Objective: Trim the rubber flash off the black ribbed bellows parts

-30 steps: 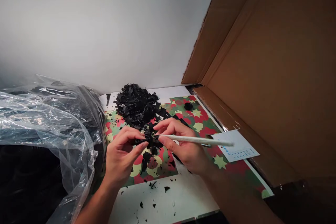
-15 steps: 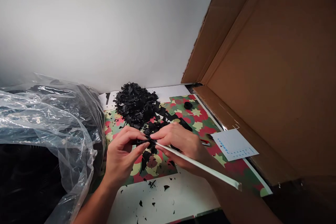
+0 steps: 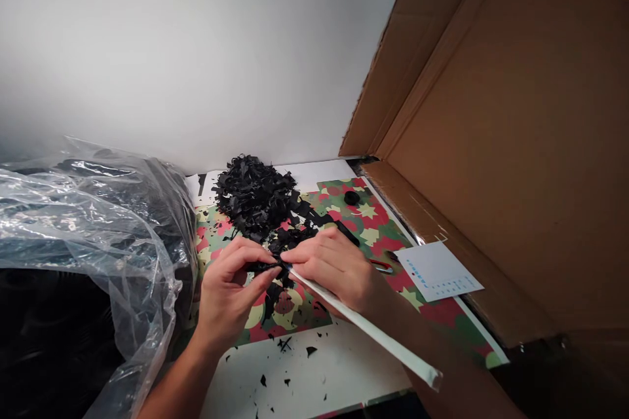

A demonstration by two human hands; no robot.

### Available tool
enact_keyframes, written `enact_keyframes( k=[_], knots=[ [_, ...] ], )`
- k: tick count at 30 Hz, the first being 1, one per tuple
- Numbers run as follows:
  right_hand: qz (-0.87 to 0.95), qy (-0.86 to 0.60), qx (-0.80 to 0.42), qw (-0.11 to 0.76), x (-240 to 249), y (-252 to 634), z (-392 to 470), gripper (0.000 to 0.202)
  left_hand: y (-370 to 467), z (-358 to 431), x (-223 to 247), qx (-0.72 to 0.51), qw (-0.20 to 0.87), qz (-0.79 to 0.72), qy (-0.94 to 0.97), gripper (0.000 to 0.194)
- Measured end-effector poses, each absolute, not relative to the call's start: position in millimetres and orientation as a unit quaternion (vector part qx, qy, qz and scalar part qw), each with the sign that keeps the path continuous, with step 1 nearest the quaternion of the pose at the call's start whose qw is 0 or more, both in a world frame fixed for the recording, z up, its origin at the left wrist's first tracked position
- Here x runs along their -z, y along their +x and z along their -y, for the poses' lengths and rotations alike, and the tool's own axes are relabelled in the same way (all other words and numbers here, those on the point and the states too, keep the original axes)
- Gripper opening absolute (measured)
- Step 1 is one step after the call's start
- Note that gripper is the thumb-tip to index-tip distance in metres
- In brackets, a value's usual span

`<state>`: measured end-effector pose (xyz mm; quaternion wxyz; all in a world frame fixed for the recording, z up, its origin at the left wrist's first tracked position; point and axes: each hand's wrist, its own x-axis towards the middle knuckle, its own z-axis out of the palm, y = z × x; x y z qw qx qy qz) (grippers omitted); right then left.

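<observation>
Between thumb and fingers, my left hand [image 3: 234,288] pinches a small black piece [image 3: 263,267]. My right hand [image 3: 334,268] is closed round the near end of a long white stick [image 3: 368,328], whose tip meets the black piece between the two hands. The stick slants down to the right, over my right forearm. Just beyond my hands, a heap of black scraps [image 3: 255,196] lies on a camouflage-patterned mat [image 3: 378,229]. My fingers hide the stick's tip and part of the black piece.
A clear plastic bag [image 3: 142,229] with black contents bulges at the left. A small black ring [image 3: 352,198], a red-edged tool [image 3: 381,266] and a white card [image 3: 439,270] lie to the right. Cardboard [image 3: 515,144] stands at the right, a pale wall behind.
The outer end of the white stick has swung down and slightly left. My right hand has turned a little, its fingers bunched closer. My left hand has hardly moved.
</observation>
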<state>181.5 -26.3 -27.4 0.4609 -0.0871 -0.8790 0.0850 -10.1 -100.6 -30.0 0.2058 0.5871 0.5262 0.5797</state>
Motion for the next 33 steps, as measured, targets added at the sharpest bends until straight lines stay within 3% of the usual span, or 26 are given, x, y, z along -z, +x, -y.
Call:
enact_keyframes(
  k=[5,10,15,20,25,29,33],
  knots=[
    [0.890,-0.109,-0.016,0.441,29.3,174.9,35.9,0.022,-9.2,99.6,30.2,-0.575,0.201,-0.538,0.583,0.005],
    [0.853,-0.163,-0.041,0.495,39.5,168.5,33.7,0.022,-8.5,97.9,31.7,-0.592,0.223,-0.522,0.573,0.006],
    [0.802,-0.251,-0.142,0.523,34.8,174.3,21.4,0.018,-13.0,98.3,38.9,-0.611,0.277,-0.506,0.543,0.007],
    [0.781,-0.334,-0.235,0.473,32.5,177.0,14.9,0.021,-16.8,96.7,41.4,-0.605,0.310,-0.513,0.524,0.008],
    [0.752,-0.404,-0.326,0.406,39.5,179.9,10.7,0.028,-12.7,94.7,40.2,-0.549,0.351,-0.561,0.511,0.034],
    [0.742,-0.372,-0.351,0.434,37.2,179.2,14.6,0.025,-12.2,95.3,41.0,-0.527,0.311,-0.591,0.525,0.027],
    [0.767,-0.246,-0.334,0.490,33.8,173.2,25.2,0.018,-11.2,96.2,40.1,-0.550,0.291,-0.575,0.531,0.021]
  ],
)
